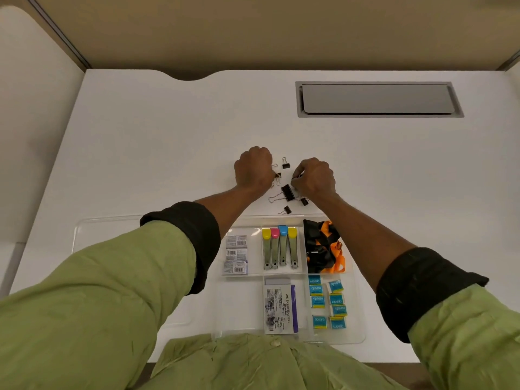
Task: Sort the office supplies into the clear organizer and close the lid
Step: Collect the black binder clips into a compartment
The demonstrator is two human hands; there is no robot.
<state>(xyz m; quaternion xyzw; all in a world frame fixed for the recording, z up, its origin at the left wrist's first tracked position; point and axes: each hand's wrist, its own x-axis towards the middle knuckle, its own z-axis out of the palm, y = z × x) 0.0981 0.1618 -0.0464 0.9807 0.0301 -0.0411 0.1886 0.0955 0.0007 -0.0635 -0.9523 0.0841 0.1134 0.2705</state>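
Sleeves: our green sleeves [84, 291] fill the bottom of the view, rolled back to dark cuffs on both forearms.
Organizer: the clear organizer [358, 330] sits on the white desk [140, 136] just before us. Its lid [107, 229] lies open and flat to the left, partly under our left arm.
Near compartments: a Faber-Castell pack [280, 308] is in the middle, with small blue Apsara boxes [327, 302] to the right.
Far compartments: we see three barcoded boxes [236, 256] on the left, four metal tools [280, 247] with yellow, pink and blue ends in the middle, and black and orange lanyards [323, 249] on the right.
Binder clips: black binder clips [287, 192] lie loose on the desk just beyond the organizer, between and beneath our hands.
Left hand: our left hand [253, 170] is curled in a fist around several clips, whose wire handles stick out at its right side.
Right hand: our right hand [315, 177] pinches one small clip at its fingertips.
Beyond: a grey hatch [377, 99] is set in the desk, well apart, before a tan partition [253, 29].
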